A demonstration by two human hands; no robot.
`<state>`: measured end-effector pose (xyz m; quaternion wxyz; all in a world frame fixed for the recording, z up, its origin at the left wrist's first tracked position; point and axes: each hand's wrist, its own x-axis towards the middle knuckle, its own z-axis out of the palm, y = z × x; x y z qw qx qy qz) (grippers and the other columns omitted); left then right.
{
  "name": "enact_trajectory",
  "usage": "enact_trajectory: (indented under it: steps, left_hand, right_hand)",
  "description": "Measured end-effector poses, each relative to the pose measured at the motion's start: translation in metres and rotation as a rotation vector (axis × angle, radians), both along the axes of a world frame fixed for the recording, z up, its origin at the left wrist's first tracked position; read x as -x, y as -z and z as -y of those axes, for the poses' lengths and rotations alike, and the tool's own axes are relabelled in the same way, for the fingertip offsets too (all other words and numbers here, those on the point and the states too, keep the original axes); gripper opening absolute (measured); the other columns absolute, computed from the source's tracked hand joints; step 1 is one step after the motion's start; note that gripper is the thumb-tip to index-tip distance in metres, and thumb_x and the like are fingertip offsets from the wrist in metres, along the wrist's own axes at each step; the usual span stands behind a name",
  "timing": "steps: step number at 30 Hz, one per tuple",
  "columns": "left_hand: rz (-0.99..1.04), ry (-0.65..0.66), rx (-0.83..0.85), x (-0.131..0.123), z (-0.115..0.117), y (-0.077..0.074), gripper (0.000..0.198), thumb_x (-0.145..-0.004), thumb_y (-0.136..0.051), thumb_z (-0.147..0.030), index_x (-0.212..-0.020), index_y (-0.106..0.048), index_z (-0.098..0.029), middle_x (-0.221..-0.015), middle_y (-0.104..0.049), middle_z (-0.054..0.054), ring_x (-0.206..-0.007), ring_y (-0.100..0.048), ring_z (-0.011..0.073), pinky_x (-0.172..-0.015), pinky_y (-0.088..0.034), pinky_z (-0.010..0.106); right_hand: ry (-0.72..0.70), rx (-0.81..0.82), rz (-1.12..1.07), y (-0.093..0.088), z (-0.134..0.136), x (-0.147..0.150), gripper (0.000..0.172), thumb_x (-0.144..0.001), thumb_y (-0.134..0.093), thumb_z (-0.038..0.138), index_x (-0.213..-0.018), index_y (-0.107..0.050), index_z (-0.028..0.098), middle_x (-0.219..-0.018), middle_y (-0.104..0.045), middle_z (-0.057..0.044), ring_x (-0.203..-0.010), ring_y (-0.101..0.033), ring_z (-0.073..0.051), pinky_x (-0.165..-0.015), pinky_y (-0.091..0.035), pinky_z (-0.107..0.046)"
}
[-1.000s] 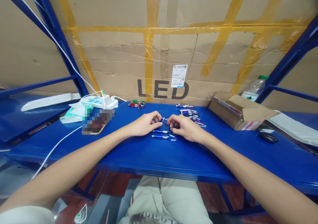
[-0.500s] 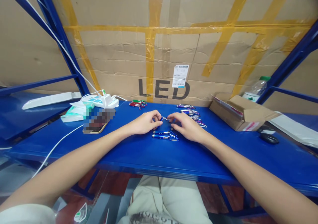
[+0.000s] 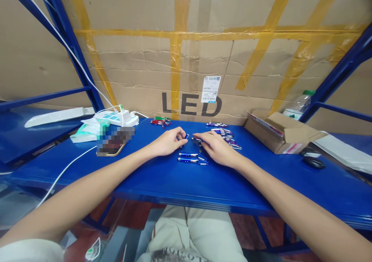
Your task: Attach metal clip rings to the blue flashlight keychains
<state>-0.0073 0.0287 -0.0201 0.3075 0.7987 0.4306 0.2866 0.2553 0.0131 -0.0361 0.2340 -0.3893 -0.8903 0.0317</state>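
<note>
My left hand (image 3: 171, 142) is closed on a blue keychain flashlight (image 3: 186, 136); only its end shows past the thumb and fingertips. Across a small gap, my right hand (image 3: 217, 148) pinches a small silvery piece (image 3: 197, 139), too small to name surely. Tiny round bits (image 3: 200, 150) lie below the right fingertips. Just in front of both hands, two blue keychain flashlights (image 3: 187, 160) with carabiner clips rest side by side on the blue table (image 3: 186, 184). Several more flashlights (image 3: 222, 131) are grouped behind my right hand, partly hidden by it.
Red and green keychain flashlights (image 3: 159, 122) lie at the back. On the left are a phone (image 3: 114, 148), a tissue pack (image 3: 85, 134) and a white power strip (image 3: 128, 119) with cables. An opened cardboard box (image 3: 290, 136), a black mouse (image 3: 314, 162) and a bottle (image 3: 300, 103) stand right.
My hands have drawn slightly apart, and a gap now shows between the blue flashlight and the silvery piece. The right fingers have stretched a little over that piece.
</note>
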Motion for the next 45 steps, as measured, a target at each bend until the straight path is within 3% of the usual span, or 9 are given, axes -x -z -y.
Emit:
enact_trajectory:
  steps: [4, 6, 13, 17, 24, 30, 40, 45]
  left_hand:
    - [-0.014, 0.009, -0.004, 0.001, 0.000, 0.000, 0.021, -0.096, -0.066, -0.039, -0.105, -0.060, -0.021, -0.091, -0.073, 0.003, -0.080, -0.069, 0.0200, -0.079, -0.053, 0.035]
    - [-0.017, 0.012, -0.007, 0.001, -0.001, 0.000, 0.022, -0.097, -0.066, -0.040, -0.105, -0.060, -0.021, -0.092, -0.073, 0.003, -0.081, -0.069, 0.0200, -0.079, -0.053, 0.035]
    - [0.006, 0.033, -0.011, 0.002, 0.000, -0.001, 0.026, -0.096, -0.068, -0.043, -0.106, -0.061, -0.020, -0.092, -0.073, 0.003, -0.080, -0.068, 0.0193, -0.078, -0.053, 0.034]
    - [0.005, 0.095, -0.018, 0.001, 0.003, -0.003, 0.026, -0.097, -0.067, -0.043, -0.107, -0.061, -0.020, -0.093, -0.072, 0.004, -0.081, -0.066, 0.0188, -0.077, -0.052, 0.033]
    - [-0.001, 0.185, -0.008, 0.000, 0.008, -0.005, 0.027, -0.100, -0.066, -0.044, -0.111, -0.062, -0.019, -0.095, -0.070, 0.003, -0.084, -0.064, 0.0180, -0.078, -0.050, 0.032]
    - [0.021, 0.210, 0.008, -0.001, 0.007, -0.003, 0.030, -0.098, -0.069, -0.046, -0.110, -0.063, -0.019, -0.093, -0.069, 0.003, -0.083, -0.063, 0.0182, -0.075, -0.051, 0.032]
    - [-0.012, 0.213, 0.012, -0.001, 0.008, -0.005, 0.030, -0.099, -0.066, -0.046, -0.113, -0.062, -0.019, -0.094, -0.069, 0.003, -0.083, -0.064, 0.0184, -0.076, -0.050, 0.032]
    - [-0.002, 0.206, 0.006, -0.001, 0.007, -0.004, 0.029, -0.099, -0.067, -0.046, -0.111, -0.062, -0.020, -0.093, -0.070, 0.002, -0.082, -0.064, 0.0184, -0.076, -0.049, 0.032]
  right_hand:
    - [-0.004, 0.065, 0.058, 0.007, -0.004, 0.001, 0.059, -0.109, -0.037, 0.015, -0.165, -0.049, 0.025, -0.154, -0.064, -0.015, -0.148, -0.051, -0.035, -0.116, -0.048, -0.061]
    - [0.001, 0.088, 0.076, 0.006, -0.004, 0.001, 0.058, -0.109, -0.036, 0.015, -0.165, -0.049, 0.026, -0.154, -0.065, -0.014, -0.151, -0.047, -0.036, -0.118, -0.045, -0.064]
    - [-0.038, 0.038, 0.023, -0.010, 0.002, -0.005, 0.043, -0.106, -0.045, 0.013, -0.138, -0.072, 0.024, -0.123, -0.080, -0.011, -0.118, -0.062, -0.033, -0.105, -0.049, -0.056]
    - [-0.050, 0.054, 0.040, -0.013, 0.004, -0.010, 0.045, -0.099, -0.052, 0.009, -0.137, -0.071, 0.023, -0.120, -0.081, -0.010, -0.116, -0.062, -0.032, -0.105, -0.049, -0.052]
    - [0.044, 0.060, 0.087, -0.009, 0.000, -0.014, 0.041, -0.099, -0.063, 0.020, -0.140, -0.067, 0.021, -0.117, -0.080, -0.011, -0.110, -0.065, -0.033, -0.099, -0.050, -0.050]
    - [0.034, 0.063, 0.077, -0.006, -0.002, -0.014, 0.041, -0.101, -0.062, 0.021, -0.142, -0.064, 0.022, -0.128, -0.077, -0.013, -0.116, -0.066, -0.034, -0.102, -0.050, -0.052]
    - [-0.003, 0.191, -0.048, -0.005, -0.006, -0.014, 0.040, -0.092, -0.062, 0.009, -0.129, -0.067, 0.020, -0.104, -0.080, -0.006, -0.092, -0.071, -0.023, -0.090, -0.052, -0.038]
    - [-0.016, 0.282, -0.108, -0.009, -0.004, -0.013, 0.035, -0.089, -0.066, 0.011, -0.123, -0.069, 0.019, -0.096, -0.080, -0.003, -0.083, -0.072, -0.020, -0.081, -0.054, -0.033]
